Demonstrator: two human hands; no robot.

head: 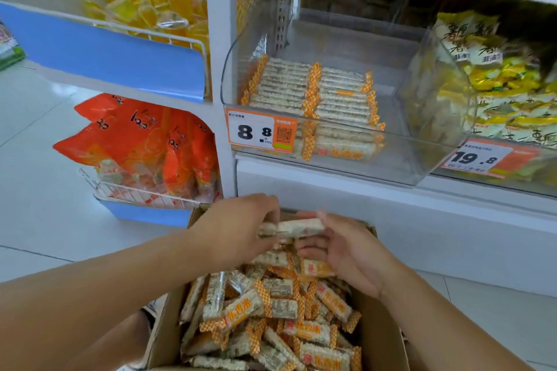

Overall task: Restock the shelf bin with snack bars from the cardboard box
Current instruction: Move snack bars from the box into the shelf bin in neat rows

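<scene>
Over the open cardboard box, both hands meet on a small bundle of snack bars: the left hand has its fingers curled over the bundle's left end, and the right hand cups it from below with fingers bent around its right end. The box beneath is heaped with loose bars in orange-checked wrappers. Above, the clear shelf bin holds neat rows of the same bars behind an orange price tag.

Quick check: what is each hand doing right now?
Left hand: grips one end of pale orange-trimmed wrapped snack bars.
Right hand: fingers curled under the bars' other end.
</scene>
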